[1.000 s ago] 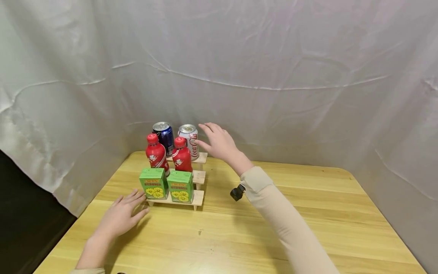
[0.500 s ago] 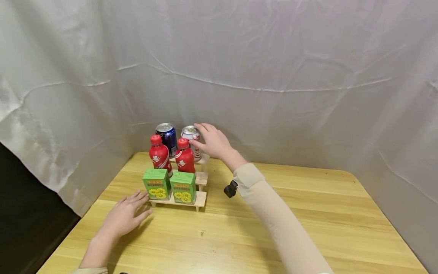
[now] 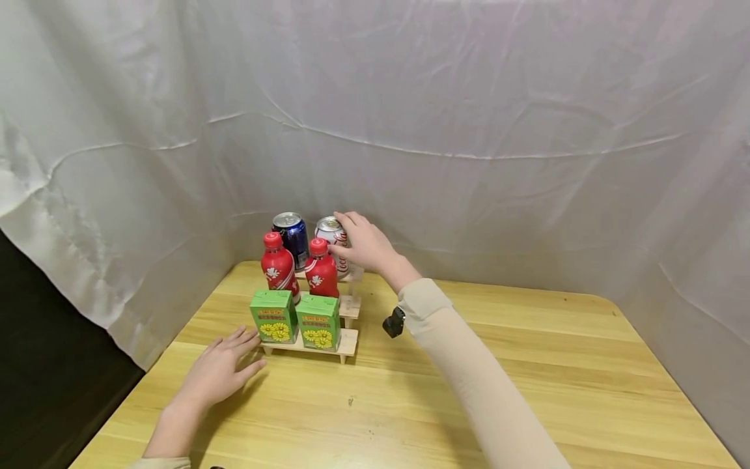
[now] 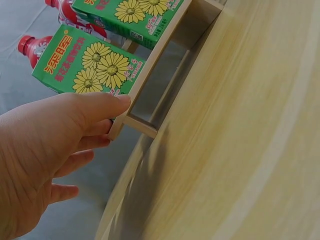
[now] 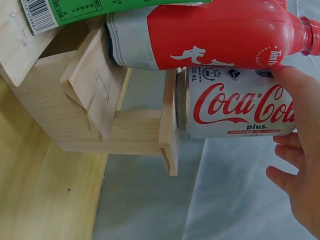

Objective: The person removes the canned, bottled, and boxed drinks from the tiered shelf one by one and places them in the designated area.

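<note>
A three-step wooden rack (image 3: 349, 340) stands at the back left of the table. Its top step carries a silver-white Coca-Cola can (image 5: 235, 107) and a dark blue can (image 3: 295, 238). My right hand (image 3: 369, 244) holds the Coca-Cola can near its top, thumb on the front side; some fingertips are hidden behind it. Two red bottles (image 3: 278, 267) are on the middle step, and two green drink cartons (image 3: 319, 324) on the lowest. By the rack's front left corner lies my left hand (image 3: 217, 371), fingers extended; in the left wrist view its thumb (image 4: 107, 104) meets the step's end.
The wooden table (image 3: 498, 365) extends to the right and front of the rack. Grey-white cloth (image 3: 469, 195) hangs close behind it and on both sides. A black cloth area (image 3: 53, 365) lies beyond the left table edge.
My right hand has moved left onto the Coca-Cola can from just beside it. My left hand keeps its place by the rack. The whole head view has shifted slightly.
</note>
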Demonstrator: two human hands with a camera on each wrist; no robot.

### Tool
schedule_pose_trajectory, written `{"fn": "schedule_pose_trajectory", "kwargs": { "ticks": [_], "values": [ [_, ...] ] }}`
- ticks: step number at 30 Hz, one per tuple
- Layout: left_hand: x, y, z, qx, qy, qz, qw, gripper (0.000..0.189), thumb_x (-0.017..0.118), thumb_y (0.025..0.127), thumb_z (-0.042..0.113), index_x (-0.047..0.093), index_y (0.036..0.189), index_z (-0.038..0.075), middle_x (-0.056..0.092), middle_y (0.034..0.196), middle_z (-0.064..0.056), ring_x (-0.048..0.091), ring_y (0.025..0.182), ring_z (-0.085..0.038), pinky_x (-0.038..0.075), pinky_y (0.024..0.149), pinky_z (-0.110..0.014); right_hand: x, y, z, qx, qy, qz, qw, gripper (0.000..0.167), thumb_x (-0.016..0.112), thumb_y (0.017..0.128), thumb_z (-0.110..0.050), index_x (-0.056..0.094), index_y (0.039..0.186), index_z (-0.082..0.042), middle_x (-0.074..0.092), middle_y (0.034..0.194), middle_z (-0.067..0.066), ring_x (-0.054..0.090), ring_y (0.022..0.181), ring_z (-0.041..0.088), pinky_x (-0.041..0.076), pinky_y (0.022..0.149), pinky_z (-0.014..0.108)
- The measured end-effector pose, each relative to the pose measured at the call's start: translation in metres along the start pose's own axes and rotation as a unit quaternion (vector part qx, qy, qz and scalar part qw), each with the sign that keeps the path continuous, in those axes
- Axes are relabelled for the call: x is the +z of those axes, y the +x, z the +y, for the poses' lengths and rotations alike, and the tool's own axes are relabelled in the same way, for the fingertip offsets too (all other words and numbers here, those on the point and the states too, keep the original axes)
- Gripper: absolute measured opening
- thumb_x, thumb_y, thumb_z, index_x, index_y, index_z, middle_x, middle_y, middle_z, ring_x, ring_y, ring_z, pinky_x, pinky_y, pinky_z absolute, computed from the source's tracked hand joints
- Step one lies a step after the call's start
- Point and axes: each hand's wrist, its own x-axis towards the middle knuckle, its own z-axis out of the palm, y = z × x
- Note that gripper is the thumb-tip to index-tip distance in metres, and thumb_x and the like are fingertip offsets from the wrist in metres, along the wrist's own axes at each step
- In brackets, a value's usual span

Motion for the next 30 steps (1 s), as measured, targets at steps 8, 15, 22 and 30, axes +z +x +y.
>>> {"fn": "schedule_pose_trajectory", "kwargs": {
  "ticks": [8,15,22,30],
  "values": [
    [-0.002,0.001,0.0,0.002,-0.001,0.006,1.0,0.054,0.066,0.09,0.042,0.063,0.128,0.004,0.058,0.138,-0.016,0.047,0.134,-0.04,0.034,0.11,-0.065,0.005,0.003,0.001,0.007,0.048,0.002,0.9988,0.073,0.064,0.092,-0.042,0.033,0.151,-0.013,0.051,0.139,0.008,0.05,0.125,0.021,0.049,0.105,0.038],
    [0.003,0.002,-0.002,0.0,-0.004,0.003,1.0,0.056,0.066,0.09,0.043,0.061,0.13,0.005,0.057,0.14,-0.015,0.045,0.136,-0.04,0.033,0.111,-0.065,0.005,0.0,0.0,0.023,0.073,0.01,0.997,0.07,0.066,0.092,-0.039,0.036,0.148,-0.01,0.052,0.138,0.01,0.051,0.123,0.022,0.049,0.104,0.038],
    [0.005,0.007,-0.001,0.005,-0.007,0.006,0.9999,0.055,0.066,0.09,0.042,0.062,0.13,0.005,0.057,0.139,-0.015,0.046,0.136,-0.04,0.034,0.111,-0.065,0.005,-0.002,0.002,0.034,0.083,0.035,0.9953,0.068,0.067,0.091,-0.037,0.039,0.145,-0.006,0.052,0.138,0.013,0.05,0.124,0.026,0.047,0.106,0.039],
    [0.004,0.009,-0.002,0.006,-0.004,0.002,1.0,0.055,0.066,0.09,0.041,0.062,0.13,0.004,0.057,0.139,-0.016,0.046,0.135,-0.04,0.033,0.111,-0.064,0.002,-0.012,0.005,0.045,0.072,0.061,0.9946,0.071,0.068,0.089,-0.043,0.04,0.144,-0.006,0.052,0.135,0.013,0.05,0.124,0.026,0.048,0.105,0.04]
  ]
}}
